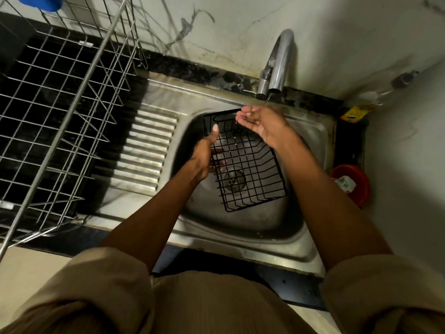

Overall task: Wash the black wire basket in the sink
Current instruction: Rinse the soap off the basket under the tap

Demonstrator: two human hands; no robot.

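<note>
head: left hand [203, 156] on black wire basket [250, 169]

Count, head view. Black wire baskets [245, 162]: 1, in the stainless steel sink [240, 225]: 1, single bowl with one round metal drain strainer [234, 180]. Curved chrome taps [277, 66]: 1. Large silver wire dish racks [60, 112]: 1. Round red plastic bowls [354, 184]: 1. Yellow labelled packets [356, 113]: 1. Blue objects [49, 2] at the top edge: 1, type unclear. Bare hands: 2, left hand [204, 157] and right hand [260, 121].
</note>
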